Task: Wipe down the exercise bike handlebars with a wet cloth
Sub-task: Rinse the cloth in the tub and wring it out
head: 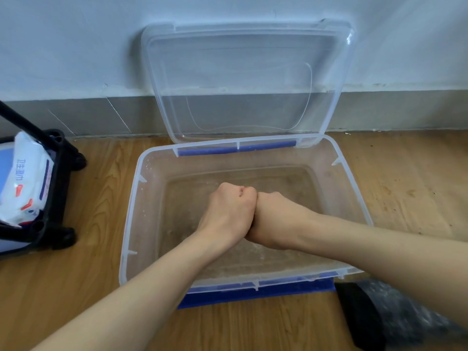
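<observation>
My left hand (228, 211) and my right hand (276, 219) are clenched into fists and pressed knuckle to knuckle. They hover over the middle of a clear plastic tub (129, 224) that holds shallow, murky water. Only a dark sliver of the cloth (251, 227) shows in the gap between the two fists; the rest is hidden inside them. The exercise bike handlebars are not in view.
The tub's clear lid (243, 79) leans upright against the grey-white wall behind it. At the left, a black wheeled cart (60, 188) carries a pack of wet wipes (25, 178). A dark object (359, 317) lies on the wooden floor at the bottom right.
</observation>
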